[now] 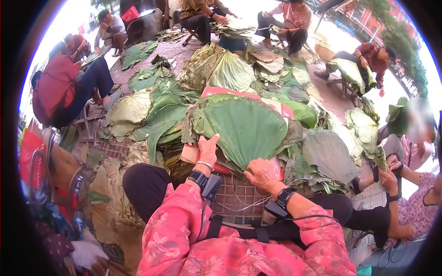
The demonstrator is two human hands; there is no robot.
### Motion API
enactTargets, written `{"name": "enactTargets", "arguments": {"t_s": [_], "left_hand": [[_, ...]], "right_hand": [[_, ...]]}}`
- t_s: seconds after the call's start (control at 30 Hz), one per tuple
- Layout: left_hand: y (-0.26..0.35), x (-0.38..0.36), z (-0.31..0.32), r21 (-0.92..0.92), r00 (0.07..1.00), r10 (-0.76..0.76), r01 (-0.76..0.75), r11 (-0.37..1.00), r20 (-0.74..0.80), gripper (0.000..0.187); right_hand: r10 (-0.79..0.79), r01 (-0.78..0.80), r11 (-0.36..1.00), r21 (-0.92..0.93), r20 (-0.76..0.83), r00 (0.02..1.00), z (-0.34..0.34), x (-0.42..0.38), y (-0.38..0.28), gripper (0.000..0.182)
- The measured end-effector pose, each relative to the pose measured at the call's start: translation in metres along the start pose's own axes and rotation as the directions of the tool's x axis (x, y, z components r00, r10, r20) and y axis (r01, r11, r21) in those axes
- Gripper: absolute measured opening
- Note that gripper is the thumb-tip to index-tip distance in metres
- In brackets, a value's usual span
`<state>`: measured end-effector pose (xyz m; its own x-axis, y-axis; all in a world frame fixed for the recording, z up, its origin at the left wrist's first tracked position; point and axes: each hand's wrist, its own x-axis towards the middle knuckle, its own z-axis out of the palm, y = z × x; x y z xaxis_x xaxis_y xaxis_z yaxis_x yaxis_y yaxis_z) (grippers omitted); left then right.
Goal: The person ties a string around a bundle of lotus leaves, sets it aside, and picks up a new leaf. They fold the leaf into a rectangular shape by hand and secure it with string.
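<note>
Open paving (229, 187) before the leaf (246, 126), cable (255, 206) across

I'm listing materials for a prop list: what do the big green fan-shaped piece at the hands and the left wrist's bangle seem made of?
Green piece: probably a large plant leaf, matte, with vein-like lines fanning from its tip. Bangle: likely metal, polished, judging by its silvery shine.

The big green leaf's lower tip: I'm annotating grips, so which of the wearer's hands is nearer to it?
Right. The right hand is at the lower tip; the left hand is higher up, at the left edge of the big green leaf.
</note>
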<state>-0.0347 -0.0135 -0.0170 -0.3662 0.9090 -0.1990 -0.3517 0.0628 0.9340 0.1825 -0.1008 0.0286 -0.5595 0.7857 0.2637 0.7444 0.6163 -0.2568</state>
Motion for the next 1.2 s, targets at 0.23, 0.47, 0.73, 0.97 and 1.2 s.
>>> {"name": "enactTargets", "arguments": {"t_s": [0.23,0.47,0.73,0.97,1.2], "left_hand": [[0.019,0.009,0.0,0.465,0.862,0.506,-0.454,0.76,0.014,0.061],[0.032,-0.013,-0.004,0.844,0.681,0.726,-0.442,0.303,0.095,0.068],[0.011,-0.107,0.034,0.541,0.541,-0.033,-0.835,0.103,0.841,0.074],[-0.015,-0.095,0.016,0.471,0.476,0.059,-0.878,0.082,0.877,0.068],[-0.007,-0.082,0.014,0.432,0.523,0.143,-0.805,0.407,0.84,0.052]], "right_hand": [[0.105,-0.082,0.99,0.114,-0.213,0.971,0.005,0.027,0.035,0.037],[0.227,-0.219,0.948,-0.233,0.009,0.974,0.035,0.012,0.067,0.054],[0.248,-0.263,0.963,-0.062,-0.184,0.951,0.03,0.014,0.067,0.048],[0.819,-0.355,0.445,0.823,-0.213,0.533,0.022,-0.008,0.068,0.017],[0.804,-0.137,-0.397,0.908,0.416,0.426,0.018,-0.007,0.069,0.033]]}}
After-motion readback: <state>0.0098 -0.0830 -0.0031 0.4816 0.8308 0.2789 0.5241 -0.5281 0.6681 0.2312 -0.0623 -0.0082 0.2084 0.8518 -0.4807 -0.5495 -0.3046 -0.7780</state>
